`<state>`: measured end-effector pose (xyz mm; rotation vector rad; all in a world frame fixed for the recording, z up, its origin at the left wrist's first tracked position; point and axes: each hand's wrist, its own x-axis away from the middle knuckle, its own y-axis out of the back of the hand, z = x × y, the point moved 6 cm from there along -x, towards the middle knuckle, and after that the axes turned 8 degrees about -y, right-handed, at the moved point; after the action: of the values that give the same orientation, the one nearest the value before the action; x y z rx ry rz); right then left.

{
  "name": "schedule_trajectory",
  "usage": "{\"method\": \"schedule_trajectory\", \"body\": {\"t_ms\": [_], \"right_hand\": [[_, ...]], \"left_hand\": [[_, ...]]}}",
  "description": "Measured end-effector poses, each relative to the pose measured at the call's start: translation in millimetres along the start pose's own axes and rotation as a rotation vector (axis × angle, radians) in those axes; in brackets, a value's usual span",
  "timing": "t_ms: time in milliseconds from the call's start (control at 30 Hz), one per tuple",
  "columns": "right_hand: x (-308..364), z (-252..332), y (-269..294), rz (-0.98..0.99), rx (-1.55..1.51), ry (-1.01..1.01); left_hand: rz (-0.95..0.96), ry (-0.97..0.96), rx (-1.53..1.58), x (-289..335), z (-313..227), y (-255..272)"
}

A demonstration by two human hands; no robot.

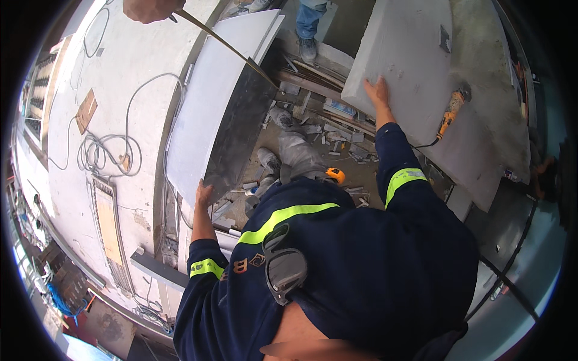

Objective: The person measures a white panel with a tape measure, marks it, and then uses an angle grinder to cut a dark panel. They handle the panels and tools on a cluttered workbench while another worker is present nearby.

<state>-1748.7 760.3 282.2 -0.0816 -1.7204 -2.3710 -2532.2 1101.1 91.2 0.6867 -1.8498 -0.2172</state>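
Observation:
My left hand (205,194) is closed around the lower corner of a long panel (195,120), white on its broad face with a dark grey face (238,123) beside it. My right hand (378,93) lies with its fingers apart on the edge of a dusty grey slab (403,54). Farther along that slab rests an orange angle grinder (451,114), its cord running over the edge. At the top left another person's hand (150,9) grips a long thin strip (226,45) that reaches across the panel; whether its tip touches anything I cannot tell.
Offcuts and rubble (355,150) litter the floor around my shoes (269,161). Someone else's leg (307,27) stands beyond. Coiled grey cable (96,153) and a wood-coloured board (108,222) lie on the pale surface at left. A yellow tape measure (335,175) is at my waist.

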Motion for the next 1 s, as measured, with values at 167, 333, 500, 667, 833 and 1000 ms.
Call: {"method": "schedule_trajectory", "body": {"t_ms": [167,333,500,667,833,1000], "right_hand": [[28,-1,-28,-0.287,0.108,0.092],[42,9,-27,-0.447,0.165,0.071],[41,16,-22,-0.476,0.206,0.033],[39,13,-21,-0.488,0.181,0.031],[42,17,-14,-0.525,0.141,0.052],[44,24,-2,-0.547,-0.002,0.019]], "left_hand": [[0.025,-0.261,0.104,-13,-83,10],[0.044,-0.452,0.208,26,-266,28],[-0.025,-0.783,0.352,69,-436,51],[-0.131,-0.964,0.486,81,-528,72],[-0.158,-0.965,0.527,59,-551,86],[-0.125,-0.883,0.559,17,-553,83]]}}
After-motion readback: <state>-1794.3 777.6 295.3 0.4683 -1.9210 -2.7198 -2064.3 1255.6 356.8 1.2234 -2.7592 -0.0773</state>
